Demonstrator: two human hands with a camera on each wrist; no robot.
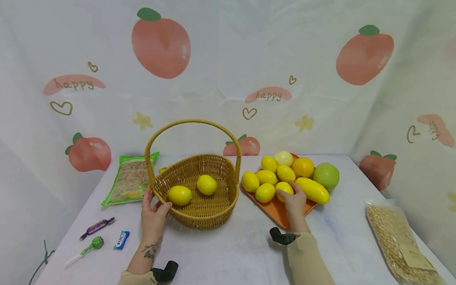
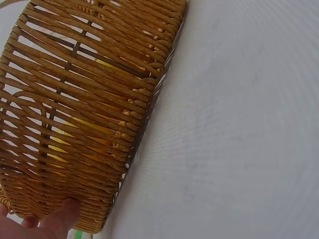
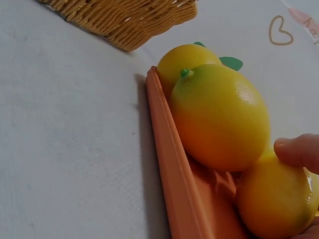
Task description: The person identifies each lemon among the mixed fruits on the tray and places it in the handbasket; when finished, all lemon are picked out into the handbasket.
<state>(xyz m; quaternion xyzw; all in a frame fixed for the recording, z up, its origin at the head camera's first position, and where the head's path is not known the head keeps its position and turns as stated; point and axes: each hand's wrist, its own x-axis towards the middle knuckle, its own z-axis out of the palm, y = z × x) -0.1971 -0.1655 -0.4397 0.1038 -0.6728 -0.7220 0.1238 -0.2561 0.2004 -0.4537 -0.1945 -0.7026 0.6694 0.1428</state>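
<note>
On the tray (image 1: 274,212), right hand (image 1: 296,204) curls round a lemon (image 1: 283,189); left hand (image 1: 152,216) grips the basket (image 1: 201,213) rim. Advise lifting straight up, clear of neighbouring lemons.

A yellow lemon (image 1: 284,190) lies at the front of an orange tray (image 1: 277,214), under the right hand (image 1: 296,204), touching its neighbours. A woven wicker basket (image 1: 200,206) with an arched handle stands upright just left, holding two lemons, its rim gripped by the left hand (image 1: 152,218).
</note>
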